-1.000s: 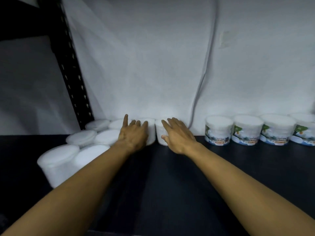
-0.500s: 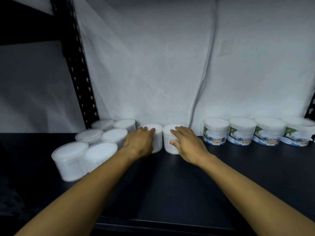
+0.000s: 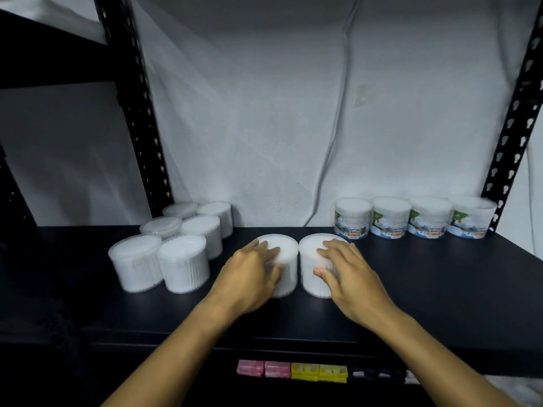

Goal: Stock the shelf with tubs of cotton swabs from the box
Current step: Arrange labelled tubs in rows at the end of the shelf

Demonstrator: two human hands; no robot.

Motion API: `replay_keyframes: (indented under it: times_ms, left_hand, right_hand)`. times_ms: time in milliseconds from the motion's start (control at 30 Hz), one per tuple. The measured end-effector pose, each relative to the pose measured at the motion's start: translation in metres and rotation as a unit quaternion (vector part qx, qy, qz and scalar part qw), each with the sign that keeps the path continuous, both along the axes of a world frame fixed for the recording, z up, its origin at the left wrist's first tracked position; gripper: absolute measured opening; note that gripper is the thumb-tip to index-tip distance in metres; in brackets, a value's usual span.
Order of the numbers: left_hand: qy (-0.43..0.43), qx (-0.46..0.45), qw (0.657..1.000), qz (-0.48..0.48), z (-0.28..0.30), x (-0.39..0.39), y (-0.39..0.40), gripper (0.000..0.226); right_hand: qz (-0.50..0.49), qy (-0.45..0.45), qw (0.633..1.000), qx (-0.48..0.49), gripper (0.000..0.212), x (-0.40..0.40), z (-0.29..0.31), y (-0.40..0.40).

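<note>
Both hands are on tubs at mid-shelf — the left hand (image 3: 249, 277) wraps its fingers and thumb round the left tub (image 3: 282, 261), and the right hand (image 3: 349, 274) grips the right tub (image 3: 312, 259) the same way, fingers over the lid, thumb on the wall. The two tubs stand upright and touching on the black shelf (image 3: 411, 277). Already stocked: a cluster of six plain tubs (image 3: 173, 245) at the left, and a row of four labelled tubs (image 3: 411, 217) along the back right. Plenty of bare shelf between them, so I'd judge the job partway through — the box is out of sight, so what's left can't be counted.
</note>
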State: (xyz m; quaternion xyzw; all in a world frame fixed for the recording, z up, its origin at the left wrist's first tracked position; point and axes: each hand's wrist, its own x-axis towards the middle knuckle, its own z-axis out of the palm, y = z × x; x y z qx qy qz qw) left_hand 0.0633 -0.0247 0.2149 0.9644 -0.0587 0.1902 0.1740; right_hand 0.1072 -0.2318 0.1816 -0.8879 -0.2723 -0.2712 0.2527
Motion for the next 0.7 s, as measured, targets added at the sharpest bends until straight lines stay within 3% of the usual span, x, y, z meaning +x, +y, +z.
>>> replay_keyframes:
  times_ms: [333,433,500,700]
  left_hand:
    - [-0.011,-0.022,0.999,-0.022,0.0,-0.05,-0.011,0.042]
    - [0.02,-0.011,1.0,0.012,0.004,-0.055,-0.012,0.061]
    - [0.018,-0.012,0.999,0.046,0.01,-0.056,-0.015,0.078]
    - [0.071,-0.028,0.986,0.147,0.027,-0.043,-0.032,0.117]
  right_hand:
    - [0.017,-0.005,1.0,0.016,0.037,-0.044,-0.006,-0.022]
    - [0.022,0.017,0.999,0.022,0.038,-0.049,-0.001,-0.024]
    - [0.016,0.046,0.997,0.056,0.051,-0.053,0.002,-0.022]
    - [-0.095,0.105,0.982,0.128,0.08,-0.058,0.014,-0.013]
